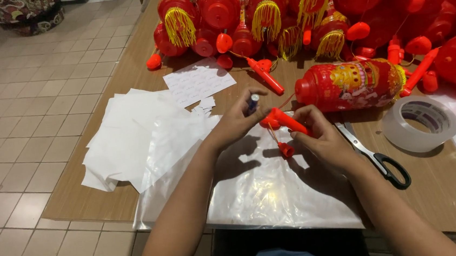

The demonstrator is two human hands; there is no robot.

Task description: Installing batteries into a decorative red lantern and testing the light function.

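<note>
Wooden table [87, 198] beside a tiled floor [25, 106]. Far edge: heap of red plastic lanterns [262, 6] with yellow tassels, lying on their sides. One decorated red lantern [352, 84] lies apart, just beyond the hands. Clear plastic sheet [266, 195] spread at the near edge, under both hands. Loose stack of white paper sheets [131, 135] to its left, overlapping it; a sticker sheet [198, 81] beyond. Roll of clear tape [420, 122] to the right, flat. Black-handled scissors [374, 154] between tape and right hand, blades shut.

Right hand [326, 139]: fingers curled round a red plastic handle stick [288, 120], held above the plastic sheet; a small red cap [286, 150] hangs below it on a thin string.

Left hand [235, 122]: thumb and fingers pinch a small blue battery [252, 103], near the stick's end.
</note>
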